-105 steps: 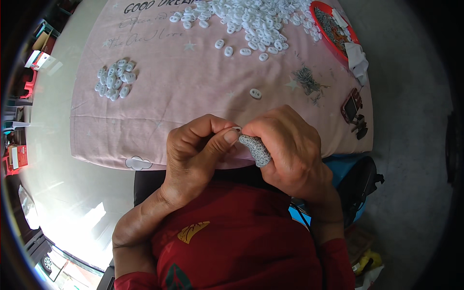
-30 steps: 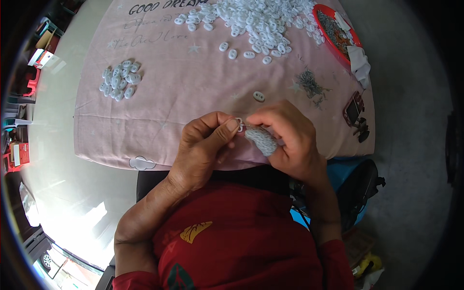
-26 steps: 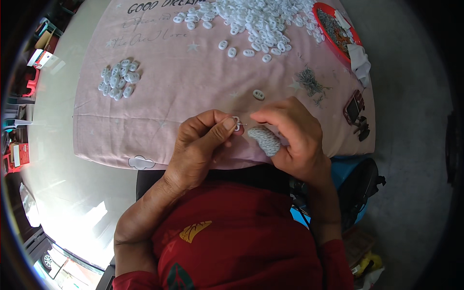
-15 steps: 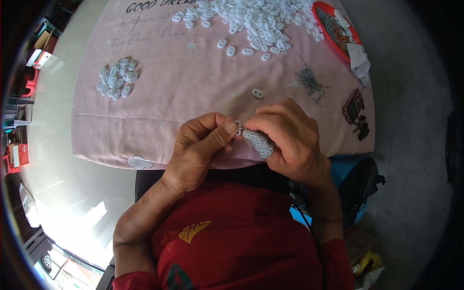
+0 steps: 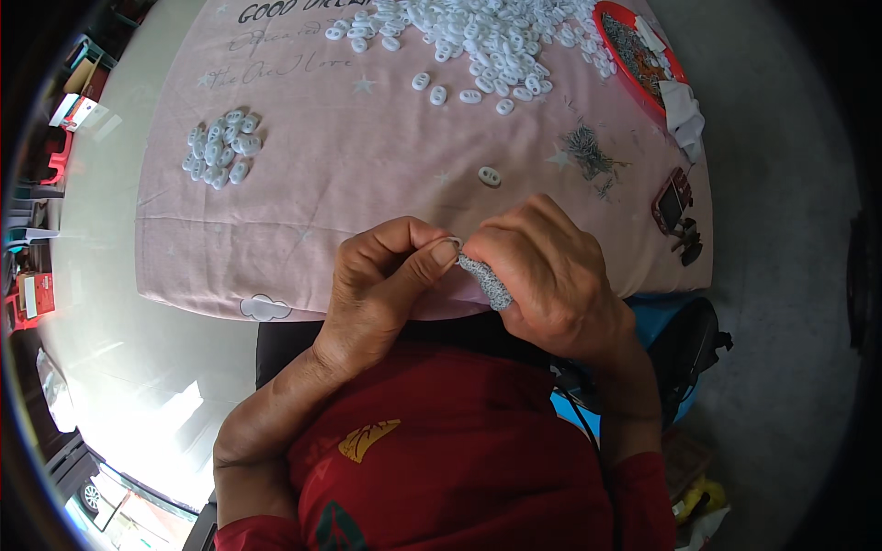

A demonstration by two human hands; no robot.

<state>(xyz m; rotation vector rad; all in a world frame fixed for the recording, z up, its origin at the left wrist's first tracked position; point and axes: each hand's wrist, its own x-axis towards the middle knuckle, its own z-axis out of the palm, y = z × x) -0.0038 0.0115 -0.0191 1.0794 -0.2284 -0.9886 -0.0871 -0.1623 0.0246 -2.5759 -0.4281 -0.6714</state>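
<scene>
my left hand (image 5: 372,286): near the middle of the frame, thumb and forefinger clamped on a small white oval piece (image 5: 449,241).
white oval piece: at the centre of the frame, between my two hands; only a slim edge shows past my thumb.
my right hand (image 5: 560,271): just right of centre, curled, thumb and forefinger together beside that piece; what they pinch, if anything, i cannot tell.
grey knit cover (image 5: 487,281): on my right thumb, under the forefinger.
bench (image 5: 349,156): draped in pink cloth with pale stars.
lone oval (image 5: 490,176): on the bench, above my hands, two holes in it.
small cluster (image 5: 220,147): white ovals, upper left.
large heap (image 5: 487,37): more white ovals, top centre.
thin grey pins (image 5: 588,151): loosely piled, right of upper centre.
red basin (image 5: 636,95): upper right, a white cloth (image 5: 681,115) at its near end.
</scene>
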